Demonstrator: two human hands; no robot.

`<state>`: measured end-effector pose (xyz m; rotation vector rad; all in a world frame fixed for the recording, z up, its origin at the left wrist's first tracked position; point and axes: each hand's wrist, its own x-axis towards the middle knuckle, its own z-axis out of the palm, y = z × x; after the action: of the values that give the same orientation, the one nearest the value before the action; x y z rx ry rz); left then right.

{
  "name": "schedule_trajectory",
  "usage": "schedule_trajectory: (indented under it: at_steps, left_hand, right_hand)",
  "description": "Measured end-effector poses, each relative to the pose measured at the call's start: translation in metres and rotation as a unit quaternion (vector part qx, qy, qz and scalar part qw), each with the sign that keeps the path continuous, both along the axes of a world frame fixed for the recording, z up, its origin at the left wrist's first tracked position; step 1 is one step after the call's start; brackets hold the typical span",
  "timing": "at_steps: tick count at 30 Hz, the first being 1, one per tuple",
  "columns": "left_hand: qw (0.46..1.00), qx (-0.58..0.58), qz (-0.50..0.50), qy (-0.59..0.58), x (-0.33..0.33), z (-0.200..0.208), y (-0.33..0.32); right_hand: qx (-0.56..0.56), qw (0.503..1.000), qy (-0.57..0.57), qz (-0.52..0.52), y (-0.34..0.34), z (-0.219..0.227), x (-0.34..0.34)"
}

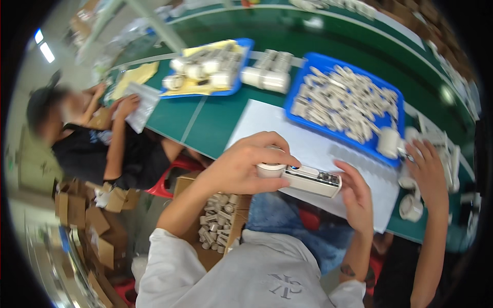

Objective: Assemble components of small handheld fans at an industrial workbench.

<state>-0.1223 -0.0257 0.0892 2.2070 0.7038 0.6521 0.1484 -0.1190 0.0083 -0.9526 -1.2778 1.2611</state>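
Over the white sheet [262, 120] on the table, my left hand [246, 161] is closed round the round head of a white handheld device [310, 184]. The device lies sideways, its rectangular handle pointing right, with a dark, detailed strip showing along its upper face near the end. My right hand [357, 197] is at that end with fingers apart and curved. Whether its fingertips touch the handle I cannot tell. Beyond my hands, a blue tray [294, 97] holds a heap of small off-white parts. A white cylindrical piece [389, 142] sits at its near right corner.
Another blue tray [246, 54] with yellow lining and white devices is at the back left; more devices [267, 77] lie beside it. At left, a person [108, 149] handles a clear bag [145, 105]. Another person's hand [429, 167] reaches in at right. Below, a carton [239, 220] holds white parts.
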Motion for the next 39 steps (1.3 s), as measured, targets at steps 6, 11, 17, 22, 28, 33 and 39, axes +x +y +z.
schedule_trajectory:
  at_steps: [6,11,17,22,28,33,39]
  left_hand:
    - [0.947,0.123,0.293,-0.052,-0.116,-0.028,0.022]
    - [0.749,0.258,0.607,-0.06,-0.227,-0.08,0.078]
    - [0.637,0.333,0.692,0.066,-0.34,-0.132,0.141]
    - [0.643,0.32,0.68,0.145,-0.383,-0.152,0.174]
    - [0.656,0.32,0.667,0.148,-0.331,-0.122,0.17]
    - [0.745,0.36,0.561,0.023,-0.24,-0.087,0.152]
    - [0.907,0.259,0.325,-0.072,-0.09,-0.048,0.098]
  right_hand:
    - [-0.014,0.996,-0.072,-0.044,-0.025,-0.022,0.036]
    - [-0.037,0.985,-0.109,-0.126,-0.059,-0.026,0.066]
    - [-0.032,0.968,-0.139,-0.204,-0.075,-0.003,0.085]
    - [0.068,0.863,-0.383,-0.323,-0.062,0.044,0.109]
    - [0.129,0.698,-0.647,-0.278,-0.01,0.075,0.143]
    - [0.194,0.596,-0.743,-0.235,0.035,0.053,0.145]
    - [0.069,0.626,-0.758,-0.168,0.03,0.065,0.145]
